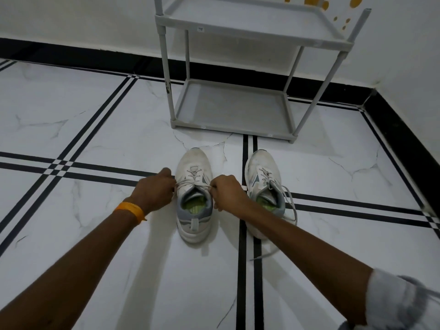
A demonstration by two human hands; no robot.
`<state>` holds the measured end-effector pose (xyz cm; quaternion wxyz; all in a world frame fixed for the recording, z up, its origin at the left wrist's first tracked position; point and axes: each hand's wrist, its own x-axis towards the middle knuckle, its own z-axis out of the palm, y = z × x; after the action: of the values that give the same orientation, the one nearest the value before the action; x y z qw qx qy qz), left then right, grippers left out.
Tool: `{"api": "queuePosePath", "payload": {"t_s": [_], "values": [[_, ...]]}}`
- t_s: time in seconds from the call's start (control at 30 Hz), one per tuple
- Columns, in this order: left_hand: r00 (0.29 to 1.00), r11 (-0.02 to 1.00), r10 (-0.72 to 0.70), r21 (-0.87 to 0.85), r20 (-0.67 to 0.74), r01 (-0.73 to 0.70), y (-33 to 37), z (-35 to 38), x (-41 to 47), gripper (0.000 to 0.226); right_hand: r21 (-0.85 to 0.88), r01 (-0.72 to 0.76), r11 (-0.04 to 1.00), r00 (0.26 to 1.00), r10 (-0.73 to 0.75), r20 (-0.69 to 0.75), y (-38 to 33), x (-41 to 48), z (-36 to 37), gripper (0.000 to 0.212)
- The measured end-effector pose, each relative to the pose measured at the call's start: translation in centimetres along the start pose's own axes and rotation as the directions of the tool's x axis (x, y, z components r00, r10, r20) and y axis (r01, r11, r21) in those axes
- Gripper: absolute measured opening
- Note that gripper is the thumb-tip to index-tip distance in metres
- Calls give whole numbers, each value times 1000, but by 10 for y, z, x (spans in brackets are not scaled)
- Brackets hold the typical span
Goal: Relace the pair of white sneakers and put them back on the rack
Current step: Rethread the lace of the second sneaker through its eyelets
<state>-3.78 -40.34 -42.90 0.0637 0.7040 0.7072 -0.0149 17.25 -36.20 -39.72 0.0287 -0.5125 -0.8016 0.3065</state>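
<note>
Two white sneakers with grey collars and green insoles stand side by side on the tiled floor, toes pointing at the rack. The left sneaker (194, 167) sits between my hands. My left hand (154, 189) grips one lace end at the sneaker's left side, and my right hand (227, 190) grips the other end at its right side; the lace (195, 185) is stretched taut across the tongue. The right sneaker (263, 172) stands apart, its loose lace (291, 206) trailing over the floor. The grey rack (228, 128) stands just beyond, both shelves bare.
White marble-pattern floor with black stripes. A black skirting board (404, 148) runs along the walls behind and to the right of the rack. An orange band (129, 210) is on my left wrist.
</note>
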Motion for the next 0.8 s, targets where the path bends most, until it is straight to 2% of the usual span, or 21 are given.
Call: {"api": "queuePosePath", "payload": {"t_s": [0.07,0.1,0.17,0.23,0.3,0.37,0.4,0.47,0.57,0.67,0.73,0.8], "values": [[995,997,-75,35,66,73,4,-22,5,45,189,-15,982,999,22,-34,7,-6,-13,20],[994,994,-96,65,56,92,11,-36,7,50,216,-10,976,994,33,-106,14,-10,-21,28],[993,996,-81,42,-87,84,40,-60,13,48,169,-36,985,949,87,-304,36,-18,-39,37],[963,980,-43,-197,-267,-11,82,-70,18,33,133,-153,979,885,196,-423,66,-26,-58,34],[960,884,-1,-449,-280,-130,126,-66,22,22,123,-304,945,861,328,-389,95,-35,-71,34],[987,785,55,-603,-153,-137,160,-51,30,21,192,-384,903,858,426,-289,112,-44,-76,36],[992,765,73,-632,-102,-121,172,-44,35,22,241,-392,888,863,445,-238,115,-48,-75,35],[992,776,89,-619,-89,-125,190,-29,47,23,306,-383,872,878,447,-173,120,-56,-71,32],[990,800,110,-583,-91,-143,210,-16,60,22,335,-347,876,884,425,-195,130,-60,-67,34],[981,777,110,-602,-162,-186,216,-9,66,8,337,-313,888,893,396,-215,136,-60,-63,34],[990,643,77,-752,-122,-143,217,-10,67,2,348,-301,888,896,389,-216,137,-58,-62,34],[997,373,33,-926,71,54,219,-18,65,5,364,-292,885,900,383,-209,138,-56,-62,36]]}}
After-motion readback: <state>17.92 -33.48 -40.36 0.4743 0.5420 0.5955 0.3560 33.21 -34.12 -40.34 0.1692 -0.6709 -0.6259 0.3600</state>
